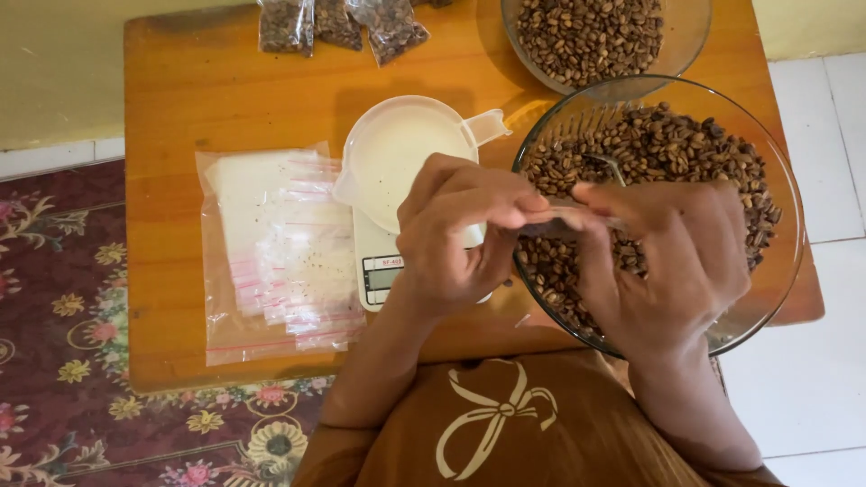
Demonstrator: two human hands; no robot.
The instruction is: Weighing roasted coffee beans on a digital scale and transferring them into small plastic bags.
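Both hands, left and right, pinch a small clear bag between their fingertips. They hover over a glass bowl of beans, beside a scale.

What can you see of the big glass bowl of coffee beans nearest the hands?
The big glass bowl is clear, round and wide, standing upright on the right end of the wooden table, its rim partly past the table's edge. It holds brown roasted coffee beans, with a metal spoon lying in them. The left hand and right hand meet above its near side, pinching a small clear bag. A second bowl stands behind it.
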